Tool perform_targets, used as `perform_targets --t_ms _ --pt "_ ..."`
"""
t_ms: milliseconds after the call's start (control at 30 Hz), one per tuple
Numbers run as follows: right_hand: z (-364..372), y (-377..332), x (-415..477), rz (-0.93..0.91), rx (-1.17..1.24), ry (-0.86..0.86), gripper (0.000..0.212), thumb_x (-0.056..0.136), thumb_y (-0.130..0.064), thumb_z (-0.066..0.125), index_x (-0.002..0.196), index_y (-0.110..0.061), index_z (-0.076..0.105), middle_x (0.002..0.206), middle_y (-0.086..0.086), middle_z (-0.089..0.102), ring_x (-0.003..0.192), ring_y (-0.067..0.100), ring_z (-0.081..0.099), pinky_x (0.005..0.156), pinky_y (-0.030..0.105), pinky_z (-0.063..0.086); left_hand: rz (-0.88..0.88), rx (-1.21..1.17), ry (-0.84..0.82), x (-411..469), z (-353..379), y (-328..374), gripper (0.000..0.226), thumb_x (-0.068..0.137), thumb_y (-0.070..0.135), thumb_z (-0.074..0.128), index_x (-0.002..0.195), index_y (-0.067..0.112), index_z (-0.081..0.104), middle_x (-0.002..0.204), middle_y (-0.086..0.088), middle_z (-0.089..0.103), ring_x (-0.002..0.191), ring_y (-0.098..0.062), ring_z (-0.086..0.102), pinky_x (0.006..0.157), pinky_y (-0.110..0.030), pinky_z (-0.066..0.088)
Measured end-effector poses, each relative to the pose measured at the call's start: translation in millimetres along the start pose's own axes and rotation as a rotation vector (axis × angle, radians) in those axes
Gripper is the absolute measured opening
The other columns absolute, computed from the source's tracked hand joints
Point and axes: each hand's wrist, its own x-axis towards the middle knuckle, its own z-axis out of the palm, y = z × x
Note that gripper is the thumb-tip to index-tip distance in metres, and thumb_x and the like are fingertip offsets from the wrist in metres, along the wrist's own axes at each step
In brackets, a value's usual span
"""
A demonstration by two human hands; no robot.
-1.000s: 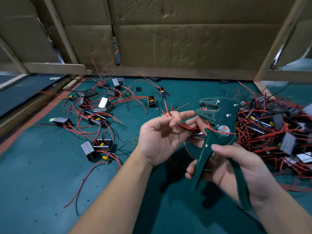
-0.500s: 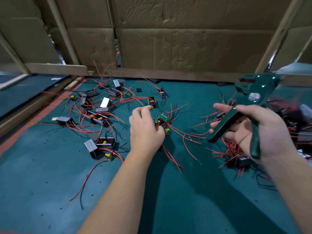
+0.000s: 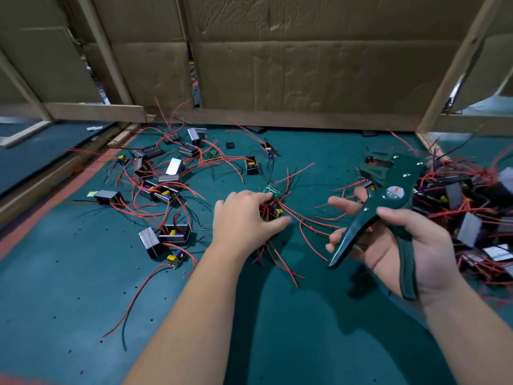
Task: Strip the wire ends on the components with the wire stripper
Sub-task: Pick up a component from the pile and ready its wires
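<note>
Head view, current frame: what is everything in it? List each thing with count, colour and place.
wire stripper: one, dark green, held up right of centre
small circuit board: one, green, centre, among red wires
scattered components: about a dozen, grey and black with red and black wires, left half of the mat
component pile: one heap, count unclear, black and grey with red wires, right edge
mat: one, teal, covers the table
cardboard panels: several, brown, along the back
wooden frame: pale brown, back and sides
left hand: palm down, fingertips at the small circuit board, grip unclear
right hand: grips the wire stripper's handles
</note>
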Motion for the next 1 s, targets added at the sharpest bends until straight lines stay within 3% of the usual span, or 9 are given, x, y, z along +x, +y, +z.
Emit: perform_targets --t_ms 167,300,367,500,633,733,867,933,1000 --pt "-3.4 0.2 -3.0 -0.006 0.032 -0.006 0.031 0.076 -0.019 0.041 0.077 -0.010 0.071 0.112 0.020 0.067 0.065 0.035 0.065 0.062 0.047 0.056 0.035 -0.197 0.040 1.6 0.4 0.3 0.031 0.078 0.048 0.072 0.099 0.025 0.071 0.100 0.003 0.065 0.093 -0.017 0.058 0.081 -0.030 0.047" --pt "-5.1 -1.3 -5.1 -0.020 0.046 0.006 0.032 0.076 -0.020 0.040 0.086 -0.011 0.069 0.113 0.018 0.067 0.065 0.034 0.066 0.064 0.047 0.057 -0.047 -0.448 0.154 2.1 -5.4 7.3 0.017 0.082 0.038 0.071 0.076 0.022 0.070 0.074 0.010 0.067 0.061 0.001 0.057 0.060 -0.005 0.037" --pt "-5.6 -2.5 -5.8 -0.023 0.047 0.010 0.031 0.075 -0.021 0.042 0.096 -0.010 0.062 0.113 0.018 0.067 0.066 0.034 0.066 0.064 0.047 0.057 -0.135 -0.631 0.172 1.7 -7.4 10.9 0.019 0.084 0.035 0.069 0.072 0.021 0.069 0.056 0.011 0.065 0.051 0.003 0.058 0.055 -0.006 0.039" --pt "-6.1 -2.9 -5.7 -0.025 0.043 0.008 0.032 0.076 -0.022 0.041 0.101 -0.009 0.056 0.114 0.018 0.067 0.067 0.034 0.066 0.065 0.047 0.057 -0.322 -1.148 0.151 4.1 -13.3 14.8 0.021 0.090 0.023 0.065 0.070 0.014 0.064 0.052 0.005 0.064 0.052 -0.009 0.064 0.057 -0.023 0.055" --pt "-8.6 -2.2 -6.1 -0.033 0.048 -0.009 0.037 0.076 -0.024 0.044 0.107 -0.011 0.058 0.116 0.018 0.066 0.069 0.034 0.066 0.065 0.047 0.057 -0.346 -1.452 0.172 6.3 -19.5 14.0 0.023 0.094 0.018 0.058 0.074 0.009 0.061 0.060 0.006 0.065 0.064 -0.014 0.069 0.057 -0.020 0.054" --pt "-12.1 -1.4 -5.0 -0.041 0.058 -0.044 0.060 0.062 -0.029 0.067 0.116 -0.011 0.051 0.119 0.020 0.064 0.071 0.036 0.066 0.067 0.049 0.056 -0.291 -1.180 0.134 5.9 -21.1 10.4 0.026 0.098 0.027 0.051 0.082 0.015 0.068 0.072 0.003 0.069 0.072 -0.015 0.066 0.066 -0.031 0.057" --pt "-11.8 0.6 -5.0 -0.021 0.062 -0.043 0.048 0.060 -0.030 0.071 0.104 -0.011 0.065 0.120 0.021 0.064 0.071 0.036 0.066 0.067 0.049 0.056 -0.197 -0.163 -0.064 -0.7 -18.5 1.4 0.058 0.078 0.065 0.058 0.123 0.029 0.061 0.120 0.005 0.060 0.116 -0.021 0.049 0.100 -0.038 0.040" --pt "-9.8 1.3 -5.8 -0.003 0.061 -0.059 0.043 0.055 -0.032 0.073 0.093 -0.011 0.072 0.117 0.018 0.066 0.071 0.034 0.067 0.066 0.047 0.056 -0.237 -0.154 -0.113 -1.6 -20.6 -0.6 0.076 0.069 0.066 0.068 0.130 0.024 0.055 0.124 0.001 0.058 0.119 -0.022 0.049 0.095 -0.031 0.040" --pt "-8.0 1.7 -6.5 0.015 0.049 -0.064 0.039 0.056 -0.032 0.068 0.087 -0.011 0.076 0.114 0.015 0.068 0.070 0.032 0.067 0.067 0.046 0.056 -0.277 -0.265 -0.093 -0.2 -22.5 -2.9 0.060 0.073 0.058 0.072 0.118 0.020 0.064 0.099 0.005 0.065 0.099 -0.015 0.058 0.080 -0.023 0.039"
